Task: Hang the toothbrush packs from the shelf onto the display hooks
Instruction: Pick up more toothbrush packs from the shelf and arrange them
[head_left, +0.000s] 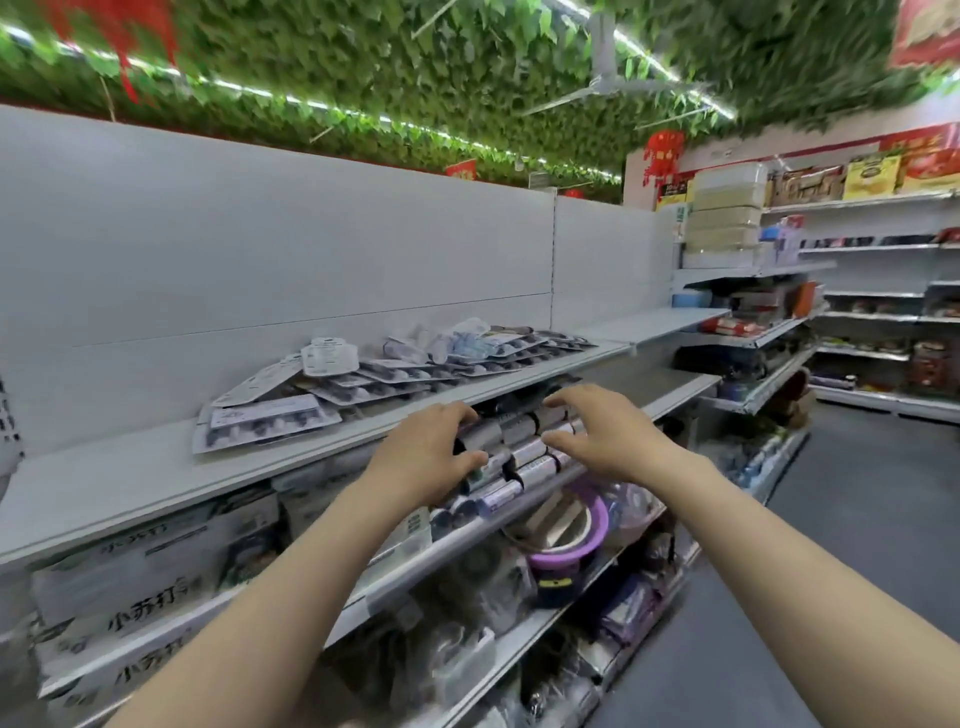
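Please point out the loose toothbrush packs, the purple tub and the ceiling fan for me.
toothbrush packs (270, 418): head view, on the front pack's clear blister.
purple tub (600, 514): head view, on its right rim.
ceiling fan (605, 57): head view, on its white motor housing.

Flat blister-carded toothbrush packs (395, 371) lie heaped on the white metal upper shelf (156, 483); below, nearer (right of centre), both hands reach stacked rolled packages (511, 452).
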